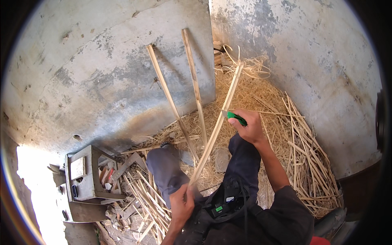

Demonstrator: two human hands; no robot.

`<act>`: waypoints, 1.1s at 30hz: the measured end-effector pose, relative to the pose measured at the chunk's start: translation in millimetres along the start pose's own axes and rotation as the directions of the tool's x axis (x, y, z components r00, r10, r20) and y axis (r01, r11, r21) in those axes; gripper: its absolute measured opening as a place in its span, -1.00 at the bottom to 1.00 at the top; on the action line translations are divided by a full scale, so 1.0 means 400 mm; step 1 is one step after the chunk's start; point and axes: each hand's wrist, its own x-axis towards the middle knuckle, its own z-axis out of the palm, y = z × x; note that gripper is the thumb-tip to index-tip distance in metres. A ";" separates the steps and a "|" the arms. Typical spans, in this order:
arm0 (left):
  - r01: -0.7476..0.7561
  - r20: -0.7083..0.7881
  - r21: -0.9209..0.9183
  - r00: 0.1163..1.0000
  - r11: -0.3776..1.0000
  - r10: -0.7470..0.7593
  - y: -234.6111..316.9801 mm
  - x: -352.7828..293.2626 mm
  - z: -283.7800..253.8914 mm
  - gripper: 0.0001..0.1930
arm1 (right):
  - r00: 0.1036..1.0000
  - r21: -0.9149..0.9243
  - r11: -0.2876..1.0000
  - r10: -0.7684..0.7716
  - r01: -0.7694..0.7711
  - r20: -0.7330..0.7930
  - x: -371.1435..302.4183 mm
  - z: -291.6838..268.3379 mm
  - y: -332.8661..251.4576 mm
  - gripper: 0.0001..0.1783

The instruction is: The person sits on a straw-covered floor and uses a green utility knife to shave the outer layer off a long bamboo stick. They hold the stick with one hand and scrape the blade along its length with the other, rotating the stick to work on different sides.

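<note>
A long pale bamboo strip (215, 132) slants up and away from my lap, between my knees. Its near end is in my left hand (181, 204), whose fingers are closed round it. My right hand (250, 127) grips a green utility knife (238, 119), with the blade against the strip's right side about midway along. Thin curled shavings (255, 69) show around the strip's far end; whether they are still attached is hard to tell.
Two more strips (166, 90) lean on the grey wall (110, 61) ahead. Loose shavings (265, 96) cover the far floor. Piles of thin strips lie right (312, 173) and left (143, 194). A worn wooden box-like stand (83, 173) is at left. A black pouch (226, 200) rests on my lap.
</note>
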 end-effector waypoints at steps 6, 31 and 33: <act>-0.070 -0.033 0.044 0.997 0.997 0.072 0.004 0.000 0.007 -0.80 | 1.000 -0.069 0.997 -0.027 0.027 0.002 0.002 -0.007 -0.001 -0.61; -0.167 -0.080 0.140 0.981 0.976 0.179 -0.031 -0.011 -0.002 -0.80 | 0.998 -0.159 0.987 -0.039 0.030 -0.056 0.050 -0.015 0.039 -0.64; -0.160 -0.091 0.136 0.981 0.978 0.173 -0.031 -0.013 -0.002 -0.80 | 0.999 -0.160 0.987 -0.016 0.009 -0.040 0.055 -0.019 0.039 -0.64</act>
